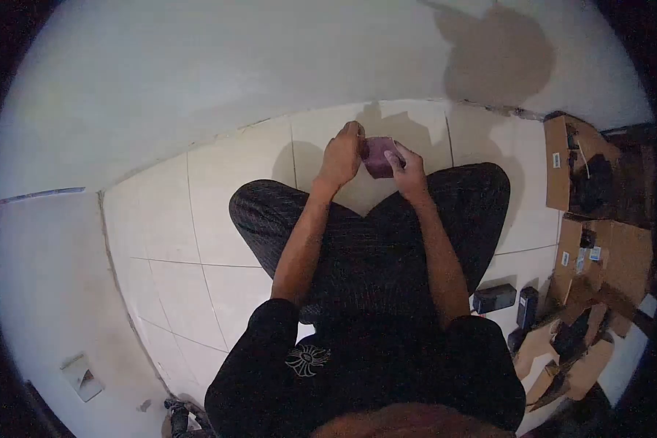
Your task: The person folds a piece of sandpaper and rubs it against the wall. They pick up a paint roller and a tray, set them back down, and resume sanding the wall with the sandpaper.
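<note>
A small purplish, flat-looking piece point(379, 157) is held up between my two hands, above the tiled floor and beyond my crossed legs. My left hand point(342, 155) is closed at its left edge, the fingers curled together. On the other side, my right hand point(407, 169) pinches the piece, with the thumb lying across its front. What the piece is made of cannot be made out. Both forearms reach forward over my dark trousers.
Open cardboard boxes point(558, 164) with dark items inside stand along the right. Near my right knee lie two dark boxes point(494, 298). A wall point(219, 66) rises beyond the light floor tiles point(233, 219); another wall is at left. Dark objects point(179, 417) lie at lower left.
</note>
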Action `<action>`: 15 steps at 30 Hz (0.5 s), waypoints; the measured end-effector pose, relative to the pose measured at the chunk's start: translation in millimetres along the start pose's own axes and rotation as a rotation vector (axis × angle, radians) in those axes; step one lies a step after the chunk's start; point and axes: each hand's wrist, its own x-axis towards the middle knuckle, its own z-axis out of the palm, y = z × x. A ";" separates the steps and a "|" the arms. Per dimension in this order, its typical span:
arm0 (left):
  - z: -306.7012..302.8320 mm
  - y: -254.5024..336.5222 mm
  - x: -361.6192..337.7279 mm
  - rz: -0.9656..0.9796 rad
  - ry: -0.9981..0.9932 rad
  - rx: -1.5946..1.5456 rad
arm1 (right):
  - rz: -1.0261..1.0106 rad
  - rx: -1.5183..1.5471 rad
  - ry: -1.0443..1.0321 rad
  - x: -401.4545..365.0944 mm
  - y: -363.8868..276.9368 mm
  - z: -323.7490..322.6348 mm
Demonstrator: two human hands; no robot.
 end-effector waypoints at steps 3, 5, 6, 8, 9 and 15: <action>0.4 -2.5 -1.2 0.074 0.038 -0.035 | -0.007 -0.029 0.018 0.4 9.2 2.9; 2.6 -5.2 -0.1 0.051 0.024 -0.044 | -0.031 -0.050 0.018 1.7 19.7 4.3; 1.8 -4.1 0.5 0.027 0.011 -0.053 | -0.056 -0.071 0.018 2.4 17.3 4.3; 2.0 -0.4 0.9 0.008 0.033 -0.072 | -0.044 -0.062 0.019 0.7 12.3 2.5; 3.1 -0.5 1.1 -0.011 0.055 -0.091 | -0.033 -0.053 0.021 0.0 7.4 1.8; 5.6 -5.5 5.5 0.033 0.202 -0.155 | -0.045 -0.060 0.011 2.8 10.4 2.3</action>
